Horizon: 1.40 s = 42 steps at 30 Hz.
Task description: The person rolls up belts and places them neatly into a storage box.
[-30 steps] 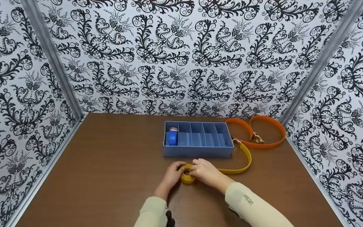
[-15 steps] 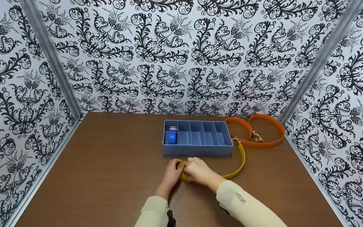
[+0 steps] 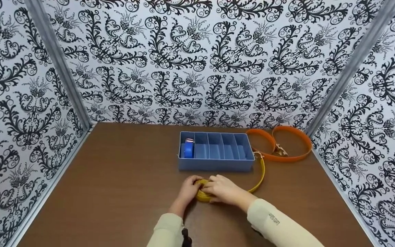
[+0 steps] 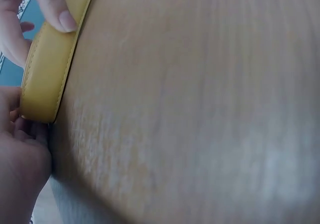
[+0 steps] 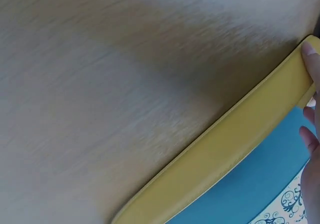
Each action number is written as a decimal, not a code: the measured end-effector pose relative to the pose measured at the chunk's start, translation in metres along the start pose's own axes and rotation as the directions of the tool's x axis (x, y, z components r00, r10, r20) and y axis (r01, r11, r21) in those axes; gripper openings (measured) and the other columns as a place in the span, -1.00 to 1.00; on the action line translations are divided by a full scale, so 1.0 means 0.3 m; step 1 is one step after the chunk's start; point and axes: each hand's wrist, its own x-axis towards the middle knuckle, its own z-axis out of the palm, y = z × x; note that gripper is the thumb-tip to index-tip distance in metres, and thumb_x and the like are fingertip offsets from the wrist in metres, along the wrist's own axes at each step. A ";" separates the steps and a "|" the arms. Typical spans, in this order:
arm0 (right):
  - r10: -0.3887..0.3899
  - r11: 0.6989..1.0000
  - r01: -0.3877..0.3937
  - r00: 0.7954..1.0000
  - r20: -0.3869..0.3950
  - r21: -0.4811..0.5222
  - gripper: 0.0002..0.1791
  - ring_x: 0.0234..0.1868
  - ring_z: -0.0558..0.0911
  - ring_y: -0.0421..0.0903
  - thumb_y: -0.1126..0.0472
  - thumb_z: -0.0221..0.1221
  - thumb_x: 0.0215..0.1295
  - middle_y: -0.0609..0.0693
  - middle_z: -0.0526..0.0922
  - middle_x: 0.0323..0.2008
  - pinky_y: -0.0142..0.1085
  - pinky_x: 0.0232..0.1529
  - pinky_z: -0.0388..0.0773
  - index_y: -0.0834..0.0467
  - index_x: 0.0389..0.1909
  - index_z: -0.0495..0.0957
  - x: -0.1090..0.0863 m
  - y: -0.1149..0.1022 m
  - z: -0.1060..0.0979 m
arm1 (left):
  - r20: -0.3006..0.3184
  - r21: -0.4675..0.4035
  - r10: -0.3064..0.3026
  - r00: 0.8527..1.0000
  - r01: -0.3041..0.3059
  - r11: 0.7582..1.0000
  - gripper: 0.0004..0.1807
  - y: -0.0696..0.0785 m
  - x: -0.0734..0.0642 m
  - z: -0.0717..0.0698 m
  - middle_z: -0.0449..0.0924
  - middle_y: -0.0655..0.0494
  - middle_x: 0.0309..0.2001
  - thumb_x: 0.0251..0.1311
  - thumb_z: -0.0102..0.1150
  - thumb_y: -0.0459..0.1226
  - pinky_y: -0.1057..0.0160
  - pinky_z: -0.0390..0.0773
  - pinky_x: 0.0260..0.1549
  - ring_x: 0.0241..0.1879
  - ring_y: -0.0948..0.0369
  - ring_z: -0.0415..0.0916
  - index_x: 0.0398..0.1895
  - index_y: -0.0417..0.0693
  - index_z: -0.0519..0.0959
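A yellow leather belt (image 3: 204,196) is wound into a coil on the table, standing on its edge. My left hand (image 3: 186,190) grips the coil's left side. From the right, my right hand (image 3: 225,189) holds the coil, its fingers over the top. The belt's loose tail curves out behind my right hand to a gold buckle (image 3: 260,155) at the box's right side. In the left wrist view a thumb presses on the stitched outer band (image 4: 47,69). A stretch of belt (image 5: 220,139) runs diagonally through the right wrist view, a thumb on its upper end.
Behind the hands stands a blue-grey box (image 3: 216,164) with several compartments. Its leftmost compartment holds a rolled blue belt (image 3: 188,150). An orange belt (image 3: 288,159) lies in loops to the right of the box. Patterned walls (image 3: 197,85) enclose the wooden table (image 3: 122,178).
The coil looks thicker, and the yellow tail has drawn in towards it. My right hand moved left, then back right; my left hand stayed beside the coil.
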 end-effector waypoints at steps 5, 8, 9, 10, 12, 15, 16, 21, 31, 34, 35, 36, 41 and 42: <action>-0.050 0.999 0.049 0.997 -0.056 -0.014 -0.77 -0.13 0.49 -0.11 0.09 0.35 0.19 -0.21 0.68 -0.15 -0.24 -0.14 0.40 -0.03 -0.12 0.71 -0.008 0.031 0.000 | -0.001 -0.002 0.039 0.999 -0.039 0.999 -0.83 0.013 0.000 -0.003 0.61 -0.17 -0.15 0.20 0.10 -0.55 -0.05 0.44 0.04 -0.03 -0.13 0.51 -0.17 -0.38 0.61; -0.068 0.998 0.069 0.991 -0.116 0.002 -0.85 -0.21 0.47 -0.12 0.15 0.35 0.18 -0.22 0.69 -0.26 -0.29 -0.20 0.34 -0.03 -0.22 0.74 -0.002 0.042 0.006 | 0.001 0.003 0.052 0.999 -0.052 0.999 -0.83 0.018 -0.003 -0.004 0.60 -0.17 -0.14 0.23 0.10 -0.54 -0.06 0.43 0.04 -0.02 -0.13 0.50 -0.16 -0.37 0.61; -0.069 0.997 0.071 0.990 -0.125 0.012 -0.87 -0.25 0.45 -0.13 0.16 0.36 0.17 -0.23 0.69 -0.28 -0.32 -0.24 0.30 -0.04 -0.24 0.74 0.002 0.042 0.007 | 0.001 0.003 0.047 0.999 -0.047 0.999 -0.83 0.020 -0.004 -0.005 0.60 -0.16 -0.13 0.24 0.09 -0.53 -0.07 0.43 0.04 -0.02 -0.13 0.50 -0.15 -0.37 0.62; -0.069 0.997 0.072 0.989 -0.131 0.017 -0.88 -0.28 0.43 -0.13 0.17 0.37 0.15 -0.23 0.69 -0.30 -0.34 -0.28 0.25 -0.04 -0.27 0.75 0.007 0.043 0.008 | -0.001 0.007 0.042 0.999 -0.042 0.999 -0.83 0.019 -0.004 -0.006 0.60 -0.16 -0.12 0.25 0.10 -0.52 -0.07 0.43 0.04 -0.01 -0.13 0.50 -0.14 -0.36 0.62; -0.057 0.998 0.061 0.990 -0.129 0.024 -0.89 -0.34 0.39 -0.13 0.16 0.38 0.13 -0.23 0.68 -0.34 -0.35 -0.34 0.16 -0.05 -0.30 0.75 0.018 0.041 0.009 | -0.004 0.014 0.032 0.999 -0.032 0.999 -0.82 0.017 -0.003 -0.010 0.61 -0.17 -0.10 0.27 0.10 -0.50 -0.08 0.43 0.05 0.00 -0.13 0.50 -0.11 -0.35 0.62; -0.009 0.999 0.013 0.994 -0.111 0.035 -0.90 -0.40 0.36 -0.13 0.12 0.42 0.09 -0.22 0.68 -0.40 -0.35 -0.39 0.12 -0.04 -0.35 0.75 0.039 0.031 0.010 | -0.010 0.046 0.034 0.999 -0.034 0.998 -0.77 0.011 0.002 -0.014 0.60 -0.19 -0.05 0.25 0.14 -0.46 -0.10 0.42 0.07 0.02 -0.14 0.49 -0.05 -0.35 0.61; 0.013 0.999 -0.010 0.994 -0.105 0.034 -0.90 -0.40 0.36 -0.13 0.11 0.43 0.06 -0.21 0.68 -0.42 -0.34 -0.40 0.15 -0.04 -0.38 0.74 0.046 0.025 0.010 | -0.012 0.059 0.041 0.999 -0.041 0.997 -0.74 0.009 0.004 -0.014 0.59 -0.21 -0.03 0.24 0.16 -0.45 -0.11 0.41 0.07 0.03 -0.15 0.49 -0.02 -0.35 0.60; 0.094 0.995 -0.096 0.991 -0.091 -0.021 -0.85 -0.42 0.41 -0.10 0.06 0.42 -0.04 -0.19 0.62 -0.56 -0.30 -0.40 0.30 0.02 -0.52 0.67 0.076 -0.010 0.012 | -0.045 0.091 0.025 0.999 -0.021 0.996 -0.65 -0.001 0.006 -0.010 0.56 -0.22 0.01 0.15 0.23 -0.41 -0.11 0.38 0.09 0.06 -0.14 0.45 0.02 -0.35 0.56; 0.132 0.989 -0.135 0.990 -0.050 -0.056 -0.75 -0.43 0.44 -0.10 -0.07 0.45 -0.08 -0.20 0.59 -0.60 -0.27 -0.39 0.35 0.00 -0.52 0.67 0.078 -0.022 -0.001 | -0.086 0.061 0.035 0.996 -0.029 0.998 -0.80 -0.006 0.004 0.002 0.55 -0.11 -0.07 0.23 0.19 -0.44 -0.05 0.41 0.06 0.01 -0.07 0.47 -0.09 -0.28 0.56; 0.103 0.994 -0.104 0.994 -0.035 -0.028 -0.71 -0.41 0.41 -0.11 -0.12 0.44 -0.05 -0.22 0.62 -0.54 -0.27 -0.39 0.33 -0.02 -0.44 0.68 0.056 -0.009 -0.003 | -0.075 0.050 0.040 0.996 -0.036 0.998 -0.80 -0.011 0.004 0.003 0.55 -0.12 -0.04 0.25 0.16 -0.44 -0.06 0.40 0.09 0.05 -0.08 0.46 -0.07 -0.28 0.58; 0.088 0.996 -0.089 0.996 -0.030 -0.013 -0.70 -0.39 0.41 -0.10 -0.12 0.44 -0.04 -0.22 0.64 -0.49 -0.26 -0.39 0.33 -0.03 -0.38 0.69 0.046 -0.004 -0.005 | -0.072 0.052 0.040 0.997 -0.036 0.998 -0.80 -0.014 0.003 0.003 0.56 -0.12 -0.04 0.26 0.15 -0.44 -0.06 0.40 0.09 0.05 -0.08 0.47 -0.07 -0.28 0.58; 0.075 0.997 -0.075 0.997 -0.021 0.001 -0.69 -0.37 0.40 -0.10 -0.11 0.44 -0.02 -0.21 0.67 -0.42 -0.26 -0.38 0.33 -0.03 -0.32 0.69 0.037 0.002 -0.007 | -0.070 0.059 0.038 0.997 -0.034 0.998 -0.80 -0.016 0.002 0.003 0.56 -0.12 -0.04 0.26 0.15 -0.44 -0.06 0.40 0.09 0.05 -0.08 0.47 -0.07 -0.28 0.59; 0.027 0.999 -0.028 0.999 0.044 0.028 -0.54 -0.27 0.41 -0.09 0.09 0.45 0.00 -0.19 0.66 -0.04 -0.27 -0.34 0.32 -0.06 0.00 0.67 -0.002 0.030 -0.022 | -0.071 0.081 0.061 0.996 -0.055 0.995 -0.81 -0.021 -0.003 0.006 0.58 -0.13 -0.06 0.25 0.14 -0.47 -0.06 0.41 0.09 0.03 -0.10 0.49 -0.10 -0.30 0.60; 0.020 1.000 -0.021 0.999 0.041 0.022 -0.55 -0.27 0.41 -0.09 0.14 0.44 0.01 -0.20 0.66 -0.03 -0.28 -0.34 0.31 -0.07 0.01 0.67 -0.005 0.036 -0.021 | -0.069 0.082 0.062 0.996 -0.057 0.995 -0.81 -0.020 -0.004 0.007 0.57 -0.13 -0.06 0.25 0.14 -0.47 -0.06 0.41 0.09 0.03 -0.10 0.49 -0.10 -0.30 0.61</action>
